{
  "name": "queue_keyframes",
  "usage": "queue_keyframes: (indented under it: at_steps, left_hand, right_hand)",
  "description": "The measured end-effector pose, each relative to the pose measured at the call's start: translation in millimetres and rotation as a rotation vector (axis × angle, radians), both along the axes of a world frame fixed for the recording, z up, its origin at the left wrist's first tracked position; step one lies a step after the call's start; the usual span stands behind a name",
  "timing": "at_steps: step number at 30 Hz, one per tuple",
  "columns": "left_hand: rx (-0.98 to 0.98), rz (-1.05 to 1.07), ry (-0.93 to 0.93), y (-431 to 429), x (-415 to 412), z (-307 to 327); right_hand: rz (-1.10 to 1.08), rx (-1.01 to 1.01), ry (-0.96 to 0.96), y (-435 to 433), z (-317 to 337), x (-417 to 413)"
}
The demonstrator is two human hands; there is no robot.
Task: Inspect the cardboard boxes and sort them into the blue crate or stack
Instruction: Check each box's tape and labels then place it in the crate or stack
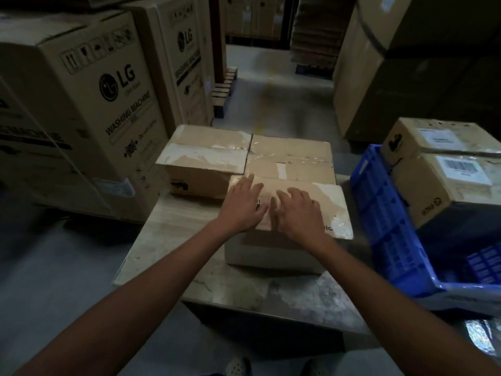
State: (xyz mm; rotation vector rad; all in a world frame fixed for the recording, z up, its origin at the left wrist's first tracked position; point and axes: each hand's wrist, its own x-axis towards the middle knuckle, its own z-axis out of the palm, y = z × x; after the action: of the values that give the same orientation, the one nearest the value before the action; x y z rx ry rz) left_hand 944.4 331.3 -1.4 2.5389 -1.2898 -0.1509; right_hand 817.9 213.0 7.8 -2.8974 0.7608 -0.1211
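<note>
Left hand and right hand flat on box top, fingers spread, no grip. Box long axis parallels counter's near edge. Blue crate off right edge; right hand nearer.

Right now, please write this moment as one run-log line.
stage: inspecting | left hand: flat on nearest cardboard box top | right hand: flat on same box | blue crate: barcode-labelled box inside

Three cardboard boxes sitting on one table, two boxes sitting in one blue crate, two LG cartons standing behind, left hand and right hand showing
</note>
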Motion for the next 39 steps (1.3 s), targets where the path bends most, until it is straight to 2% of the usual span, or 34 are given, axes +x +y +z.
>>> queue_keyframes:
  at_steps: [2,5,10,13,16,18,21,29,33,39]
  left_hand:
    - [0.058,-0.028,-0.014,-1,-1,-10]
    - [0.068,-0.021,-0.004,-1,-2,-18]
    - [0.118,-0.024,0.022,-14,10,-7]
    - [0.051,-0.045,0.062,-25,2,5]
    - [-0.057,-0.134,0.083,-48,-24,8]
    - [-0.038,-0.164,0.081,-66,-41,3]
    - [0.081,-0.167,0.033,-80,-50,-9]
    - [0.194,-0.246,0.014,-81,-38,-9]
    - [0.158,-0.245,-0.003,-68,-47,-12]
    - [0.171,-0.276,-0.038,-62,-49,-19]
  right_hand:
    - [0.035,0.055,0.084,-4,-8,9]
    - [0.069,0.032,0.137,-6,-21,6]
    - [0.124,0.08,0.209,-17,-4,14]
    - [0.209,0.168,0.193,-29,7,-2]
    - [0.047,0.146,0.033,-53,8,-27]
    - [-0.056,0.133,0.028,-66,4,-36]
    - [-0.022,0.107,0.136,-74,-9,-41]
    - [0.021,0.108,0.206,-85,-5,-42]
    - [-0.051,0.198,0.226,-79,-1,-56]
    - [-0.084,0.155,0.208,-65,-23,-70]
